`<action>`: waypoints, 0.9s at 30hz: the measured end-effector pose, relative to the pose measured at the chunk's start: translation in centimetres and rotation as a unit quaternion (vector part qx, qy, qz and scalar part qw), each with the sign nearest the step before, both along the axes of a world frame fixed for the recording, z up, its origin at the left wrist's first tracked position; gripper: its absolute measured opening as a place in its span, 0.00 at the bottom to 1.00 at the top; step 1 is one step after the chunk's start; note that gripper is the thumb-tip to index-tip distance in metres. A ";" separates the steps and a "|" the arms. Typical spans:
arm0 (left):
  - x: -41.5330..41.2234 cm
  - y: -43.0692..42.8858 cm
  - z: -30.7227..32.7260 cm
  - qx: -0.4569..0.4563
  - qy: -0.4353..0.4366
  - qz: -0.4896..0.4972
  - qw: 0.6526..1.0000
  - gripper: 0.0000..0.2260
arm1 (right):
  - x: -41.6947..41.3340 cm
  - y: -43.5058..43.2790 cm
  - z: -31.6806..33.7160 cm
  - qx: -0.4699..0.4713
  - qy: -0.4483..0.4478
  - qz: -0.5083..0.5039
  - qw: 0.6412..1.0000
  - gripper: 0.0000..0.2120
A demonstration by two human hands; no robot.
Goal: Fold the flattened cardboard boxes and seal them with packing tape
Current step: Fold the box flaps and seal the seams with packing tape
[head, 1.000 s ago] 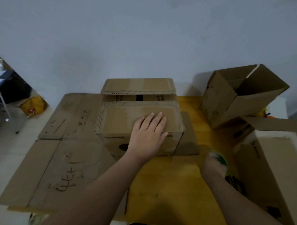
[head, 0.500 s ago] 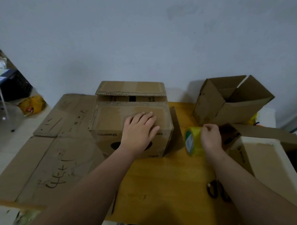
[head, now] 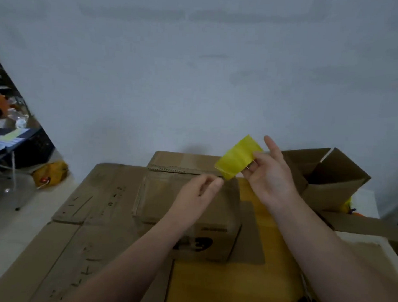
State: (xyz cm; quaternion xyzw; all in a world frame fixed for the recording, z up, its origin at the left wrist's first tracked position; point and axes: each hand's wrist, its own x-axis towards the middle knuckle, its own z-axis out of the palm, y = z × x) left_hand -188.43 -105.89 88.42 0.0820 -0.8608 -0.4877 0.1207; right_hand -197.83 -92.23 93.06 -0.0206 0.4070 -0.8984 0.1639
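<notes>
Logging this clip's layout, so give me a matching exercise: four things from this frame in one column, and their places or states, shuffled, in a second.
Things:
1. tape roll
2. box with black logo
3. open box
4. flattened cardboard

Places or states:
A. lies flat on the left
B. held up by the right hand
C. far right, mouth open
D. stands on the table, centre

Pairs: 1-B, 2-D, 3-C, 4-A.
</notes>
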 end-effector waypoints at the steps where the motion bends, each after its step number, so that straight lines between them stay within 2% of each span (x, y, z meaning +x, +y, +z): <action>1: -0.3 -0.2 0.9 0.056 0.018 0.017 0.998 0.13 | 0.2 -1.0 0.2 0.003 0.010 0.008 1.000 0.23; 3: -1.2 -1.0 1.9 0.167 0.033 0.061 0.984 0.26 | 0.6 -2.7 0.4 0.006 0.016 0.011 1.000 0.24; 5: -1.7 -2.3 2.5 0.280 0.019 0.110 0.953 0.31 | 0.9 -4.4 0.6 -0.009 0.012 0.009 1.000 0.24; 6: -1.8 -3.1 2.6 0.322 0.006 0.119 0.939 0.29 | 1.1 -5.1 0.6 -0.019 0.010 0.008 1.000 0.23; 8: -1.9 -4.6 2.6 0.367 -0.008 0.102 0.924 0.18 | 1.5 -6.4 0.7 -0.030 0.014 0.006 0.999 0.22; 11: -1.7 -6.0 2.8 0.410 0.025 0.111 0.905 0.07 | 1.9 -8.1 0.8 -0.032 0.033 0.001 0.999 0.22; 15: -1.7 -7.6 3.0 0.432 0.029 0.116 0.894 0.03 | 2.5 -9.5 0.9 -0.034 0.046 -0.005 0.998 0.22; 17: -1.8 -8.2 2.9 0.400 0.034 0.119 0.908 0.03 | 2.5 -9.7 0.7 -0.023 0.042 -0.007 0.999 0.22; 18: -1.8 -8.5 2.9 0.381 0.045 0.121 0.916 0.04 | 2.5 -9.7 0.6 0.005 0.042 -0.015 0.999 0.22; 20: -1.8 -8.9 3.4 0.367 0.078 0.118 0.920 0.03 | 2.6 -9.5 0.1 0.117 0.071 -0.043 0.990 0.23; 23: -1.8 -9.5 4.0 0.343 0.102 0.086 0.930 0.03 | 2.2 -9.0 -1.1 0.291 0.153 -0.077 0.941 0.31; 25: -1.6 -9.7 4.0 0.326 0.101 0.073 0.937 0.06 | 2.2 -8.8 -1.8 0.298 0.165 -0.063 0.938 0.38; 27: -1.4 -9.8 4.2 0.328 0.104 0.071 0.936 0.07 | 2.1 -8.7 -2.4 0.218 0.131 -0.026 0.967 0.46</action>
